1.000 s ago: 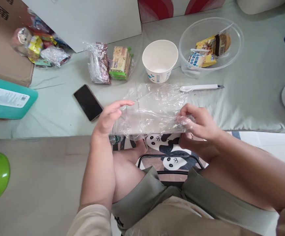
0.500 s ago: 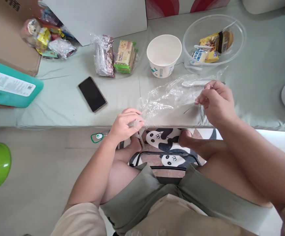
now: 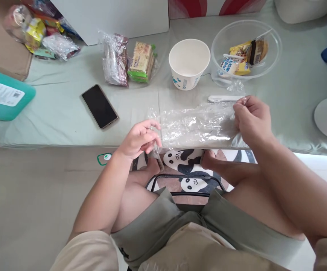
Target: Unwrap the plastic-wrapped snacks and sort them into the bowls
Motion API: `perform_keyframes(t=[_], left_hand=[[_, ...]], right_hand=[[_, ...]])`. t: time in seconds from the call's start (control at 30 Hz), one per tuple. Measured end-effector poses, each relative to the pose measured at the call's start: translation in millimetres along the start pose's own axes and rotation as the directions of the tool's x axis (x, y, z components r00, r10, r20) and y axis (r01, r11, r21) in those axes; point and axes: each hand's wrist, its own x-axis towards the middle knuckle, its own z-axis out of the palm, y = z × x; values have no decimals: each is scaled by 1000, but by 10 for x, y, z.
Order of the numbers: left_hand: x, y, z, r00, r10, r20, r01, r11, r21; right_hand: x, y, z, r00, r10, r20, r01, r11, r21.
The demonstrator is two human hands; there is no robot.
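Observation:
A clear, crinkled plastic bag (image 3: 197,124) is stretched sideways along the front edge of the cloth-covered surface. My left hand (image 3: 142,140) has its fingers curled on the bag's left end. At the other end my right hand (image 3: 253,114) pinches the plastic between thumb and fingers. Just beyond the bag lies a slim white utensil-like object (image 3: 222,98), its right end close to my right fingers; its kind is unclear. A white paper bowl (image 3: 189,64) stands behind the bag, beside a round clear plastic tub (image 3: 274,56) with several wrapped snacks in it.
A phone (image 3: 99,106) lies left of my left hand. Behind it are a brown-wrapped packet (image 3: 115,62) and a green-and-beige snack pack (image 3: 142,62). A teal jug (image 3: 5,94) and more wrapped snacks (image 3: 50,41) sit at far left. White boxes line the back.
The bag is now drawn out flatter and longer between my hands. My right hand has come slightly nearer and closed more tightly. The view has shifted a little.

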Motion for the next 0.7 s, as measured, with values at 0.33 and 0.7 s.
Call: perform_keyframes(t=[0.33, 0.7], left_hand=[[212, -153, 35, 897, 440, -27, -327, 705, 629], [432, -167, 313, 889, 374, -265, -155, 790, 593]], right_hand=[[-56, -61, -124, 994, -68, -90, 47, 975, -218], [-76, -140, 11, 999, -5, 52, 27, 901, -432]])
